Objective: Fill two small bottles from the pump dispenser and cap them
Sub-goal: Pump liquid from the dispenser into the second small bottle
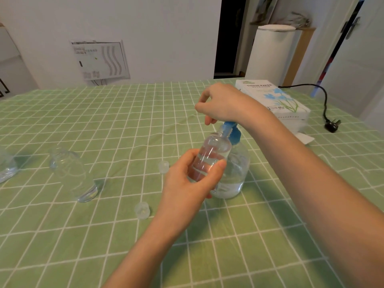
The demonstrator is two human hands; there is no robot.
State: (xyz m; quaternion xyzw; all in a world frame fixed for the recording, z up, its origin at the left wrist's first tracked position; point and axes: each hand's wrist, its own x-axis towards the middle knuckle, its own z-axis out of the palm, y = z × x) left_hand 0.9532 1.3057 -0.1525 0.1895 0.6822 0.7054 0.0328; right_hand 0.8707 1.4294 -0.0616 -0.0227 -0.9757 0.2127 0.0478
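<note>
My left hand [185, 181] grips a small clear bottle [212, 154], tilted, its open mouth up against the blue pump nozzle [230, 129]. The bottle holds clear liquid in its lower half. My right hand [222, 102] rests on top of the blue pump head, fingers bent downward over it. The clear pump dispenser [234, 173] stands behind the small bottle, with liquid low in it. A second small clear bottle [72, 173] stands uncapped on the green cloth at left. Two clear caps lie on the cloth, one [163, 166] near my left hand, the other [142, 209] nearer me.
The table wears a green checked cloth [104, 121]. A tissue paper pack [276, 102] lies at the back right, with a black cable and plug [332, 125] beyond it. Part of another clear container [6, 165] shows at the left edge.
</note>
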